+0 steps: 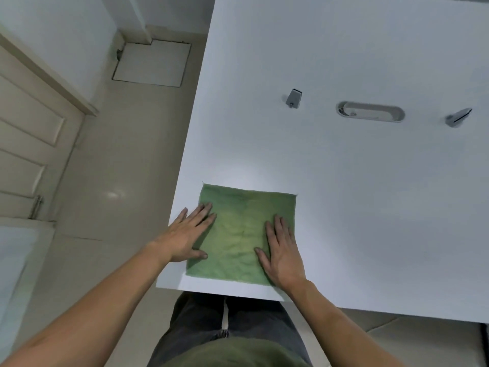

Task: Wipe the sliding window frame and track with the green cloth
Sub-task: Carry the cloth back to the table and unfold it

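Note:
A square green cloth (239, 231) lies spread flat near the front left corner of a white table (344, 181). My left hand (189, 234) rests palm down, its fingertips and thumb on the cloth's left edge, fingers apart. On the cloth's right side my right hand (280, 251) presses flat, fingers together and pointing away from me. Neither hand grips the cloth. No sliding window frame or track is in view.
Set in the tabletop are an oval metal cable slot (370, 111), a small grey clip (294, 98) and another grey fitting (458, 117). To the left lies beige tiled floor (119, 154), a panelled door (29, 133) and a floor hatch (152, 63).

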